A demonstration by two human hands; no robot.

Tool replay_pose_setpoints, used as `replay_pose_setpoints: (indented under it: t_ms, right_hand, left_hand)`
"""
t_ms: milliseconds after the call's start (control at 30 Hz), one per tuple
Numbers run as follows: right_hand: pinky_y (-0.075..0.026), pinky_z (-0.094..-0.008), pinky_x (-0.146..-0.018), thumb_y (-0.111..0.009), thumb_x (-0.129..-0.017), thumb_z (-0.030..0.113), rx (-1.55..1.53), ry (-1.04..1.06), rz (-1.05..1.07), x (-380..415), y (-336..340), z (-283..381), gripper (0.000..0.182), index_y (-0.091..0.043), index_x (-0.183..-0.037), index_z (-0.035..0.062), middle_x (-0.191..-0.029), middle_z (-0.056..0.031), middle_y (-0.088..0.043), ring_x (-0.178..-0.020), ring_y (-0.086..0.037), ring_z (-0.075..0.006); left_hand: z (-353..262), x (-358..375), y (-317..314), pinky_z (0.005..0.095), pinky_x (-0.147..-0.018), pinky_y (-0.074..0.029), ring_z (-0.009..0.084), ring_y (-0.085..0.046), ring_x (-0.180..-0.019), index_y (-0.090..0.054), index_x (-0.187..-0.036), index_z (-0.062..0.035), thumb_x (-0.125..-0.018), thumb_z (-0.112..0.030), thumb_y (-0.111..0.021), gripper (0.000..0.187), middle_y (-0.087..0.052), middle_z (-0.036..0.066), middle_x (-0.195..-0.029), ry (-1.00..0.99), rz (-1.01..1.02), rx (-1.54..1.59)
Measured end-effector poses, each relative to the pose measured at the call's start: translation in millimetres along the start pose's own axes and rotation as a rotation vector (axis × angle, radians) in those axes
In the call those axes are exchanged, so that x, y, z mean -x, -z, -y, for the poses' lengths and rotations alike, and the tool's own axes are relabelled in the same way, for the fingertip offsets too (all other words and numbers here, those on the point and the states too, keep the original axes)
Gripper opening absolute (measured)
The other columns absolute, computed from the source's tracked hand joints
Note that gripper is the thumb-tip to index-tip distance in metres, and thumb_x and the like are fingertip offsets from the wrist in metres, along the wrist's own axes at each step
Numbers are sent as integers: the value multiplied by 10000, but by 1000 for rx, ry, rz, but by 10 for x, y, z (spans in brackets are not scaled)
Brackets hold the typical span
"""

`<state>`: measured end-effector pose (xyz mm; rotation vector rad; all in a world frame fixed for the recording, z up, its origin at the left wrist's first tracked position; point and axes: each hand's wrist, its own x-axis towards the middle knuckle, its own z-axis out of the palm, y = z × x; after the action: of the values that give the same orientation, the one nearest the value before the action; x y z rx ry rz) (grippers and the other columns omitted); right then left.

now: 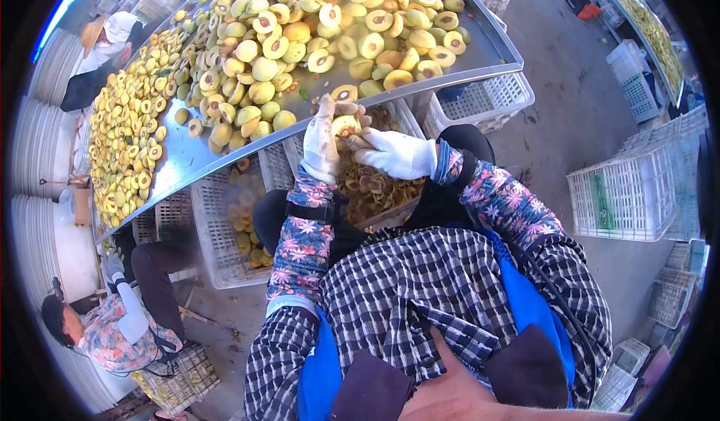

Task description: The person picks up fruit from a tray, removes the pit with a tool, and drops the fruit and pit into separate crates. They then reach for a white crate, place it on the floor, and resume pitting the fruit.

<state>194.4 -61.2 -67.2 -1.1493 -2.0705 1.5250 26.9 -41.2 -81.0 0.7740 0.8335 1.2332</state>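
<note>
My left hand (321,142), in a white work glove with soiled fingertips, is closed around a halved apricot-like fruit (346,126), its cut face up. My right hand (401,153), gloved too, meets it from the right with its fingers pinched at the fruit's lower edge. Whatever is in that pinch is too small and hidden to make out. Just beyond my fingers, another fruit half (344,94) lies at the rim of the metal table (480,73). Below my hands is a crate holding brownish pits and scraps (375,188).
A large heap of halved fruit (262,53) covers much of the table. A white crate with fruit (225,226) stands below left, another crate (484,102) below right. Stacked crates (626,192) stand farther right. Co-workers (124,320) sit on the left.
</note>
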Motion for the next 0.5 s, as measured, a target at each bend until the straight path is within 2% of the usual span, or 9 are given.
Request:
replay_pose_setpoints:
  t_ms: [33,67,100,167,300,367,433,467,500]
  right_hand:
    - [-473,-306,-571,-493,-965,343,-277,-107,139,16,30,28,352,-451,-1090,16,-749,-75,-565,-611,-573,-198]
    - [-378,-238,-447,-500,-969,350,-457,-109,180,37,22,14,305,-477,-1066,63,-668,6,-479,-498,-453,-90]
    - [-378,-238,-447,-500,-969,350,-456,-110,183,56,-3,18,305,-477,-1066,63,-668,6,-479,-498,-453,-90]
    - [-325,-234,-412,-511,-969,376,-902,-227,194,93,-78,36,303,-500,-1043,82,-629,10,-455,-453,-408,-87]
    - [-267,-222,-363,-518,-949,480,-1205,-231,249,128,-231,56,385,-530,-1023,102,-587,23,-426,-396,-361,-79]
    - [-274,-221,-355,-501,-959,473,-1026,-155,138,161,-301,132,383,-522,-1024,96,-572,26,-424,-381,-369,-80]
    - [-259,-214,-352,-478,-977,430,-848,-4,126,252,-317,134,341,-498,-1064,101,-580,29,-422,-379,-347,-69]
    - [-358,-280,-386,-484,-972,378,-833,30,220,289,-248,39,327,-461,-1107,81,-626,-33,-523,-416,-465,-143]
    - [-358,-280,-386,-484,-972,378,-825,33,220,293,-258,-94,327,-461,-1107,81,-626,-33,-523,-416,-465,-143]
  left_hand:
    - [-29,0,4,381,-751,-554,295,-660,-813,-586,-915,-4,-959,-458,-496,465,-646,179,-937,93,14,38]
    - [-48,12,16,405,-736,-562,311,-663,-823,-587,-912,-8,-946,-463,-518,462,-641,171,-920,101,28,-8]
    - [-49,24,15,405,-736,-562,311,-663,-823,-587,-912,-8,-946,-463,-518,462,-641,171,-920,99,25,-7]
    - [-57,56,6,410,-720,-570,307,-666,-833,-587,-912,-11,-940,-448,-538,441,-641,173,-926,89,30,33]
    - [-52,123,-85,403,-691,-578,304,-668,-819,-582,-906,-8,-935,-421,-560,415,-642,166,-927,91,-76,215]
    - [-44,115,-73,378,-673,-582,284,-671,-788,-587,-920,12,-937,-382,-572,395,-651,164,-927,0,-132,132]
    - [-96,95,194,292,-648,-552,196,-658,-723,-630,-962,32,-917,-250,-628,286,-677,127,-917,-228,-165,-288]
    - [-210,126,328,261,-622,-523,144,-628,-690,-650,-950,8,-907,-210,-644,222,-680,96,-878,-388,-331,-456]
    - [-426,200,467,252,-608,-497,105,-602,-692,-662,-955,0,-907,-202,-644,209,-679,81,-853,-416,-441,-548]
